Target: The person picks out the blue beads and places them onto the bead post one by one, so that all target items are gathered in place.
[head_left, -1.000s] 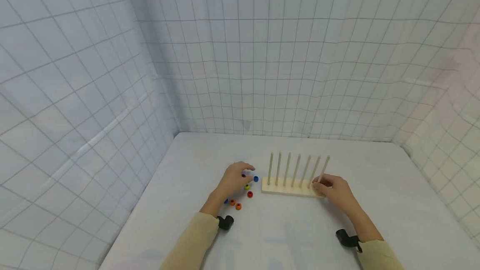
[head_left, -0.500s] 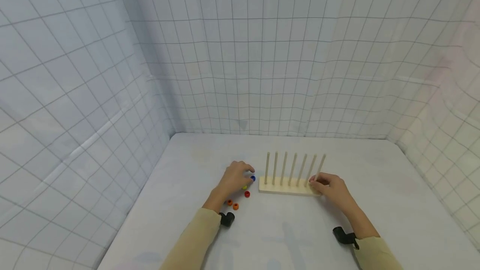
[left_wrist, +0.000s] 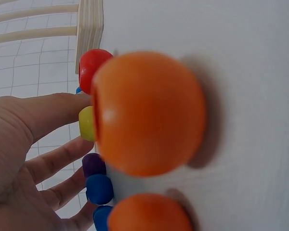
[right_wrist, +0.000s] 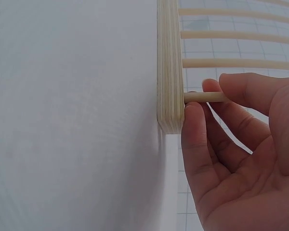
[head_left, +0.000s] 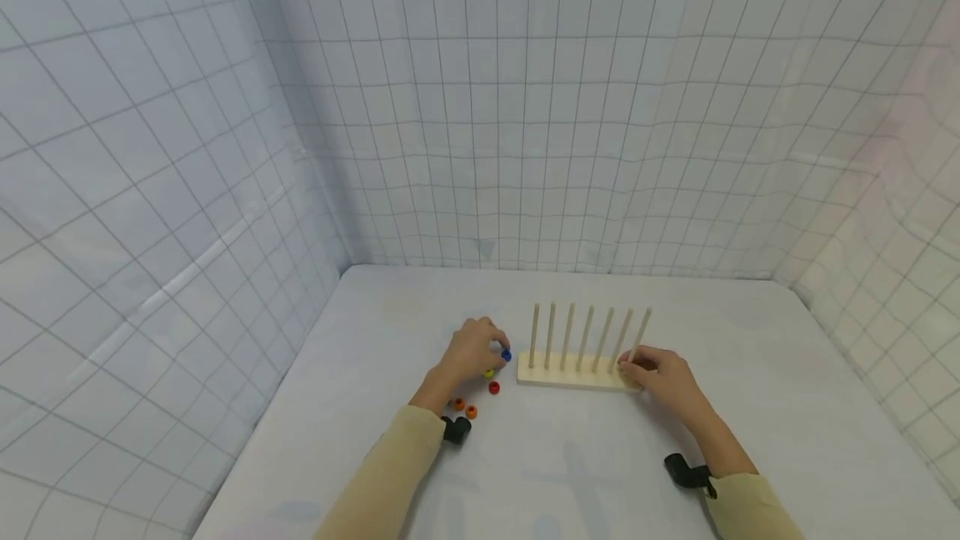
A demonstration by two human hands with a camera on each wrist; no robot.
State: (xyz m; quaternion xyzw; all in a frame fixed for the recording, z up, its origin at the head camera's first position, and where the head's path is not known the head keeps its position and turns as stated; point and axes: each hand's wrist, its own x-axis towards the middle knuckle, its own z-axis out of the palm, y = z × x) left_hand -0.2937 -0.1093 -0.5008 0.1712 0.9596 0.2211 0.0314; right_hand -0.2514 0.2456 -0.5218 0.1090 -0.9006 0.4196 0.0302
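Note:
Thumb and index finger of my left hand (head_left: 469, 352) pinch a blue bead (head_left: 506, 355) on the table, left of the wooden peg board (head_left: 558, 377). In the left wrist view the thumb hides most of that bead. A yellow bead (head_left: 488, 373) and a red bead (head_left: 494, 387) lie just beside this hand. My right hand (head_left: 670, 375) grips the rightmost peg (right_wrist: 204, 97) low down, close to the base. The board lies flat and its several thin pegs stand upright, with no beads visible on them.
Two orange beads (head_left: 471, 412) lie near the left wrist. A purple bead (left_wrist: 94, 165) and other blue beads (left_wrist: 99, 189) show below the left palm in the left wrist view. White gridded cloth (head_left: 525, 107) walls the table (head_left: 570, 457) at the back and sides.
My left thumb and index finger have closed on the blue bead after reaching slightly over it. The right hand keeps its hold on the peg. The whole view has shifted slightly.

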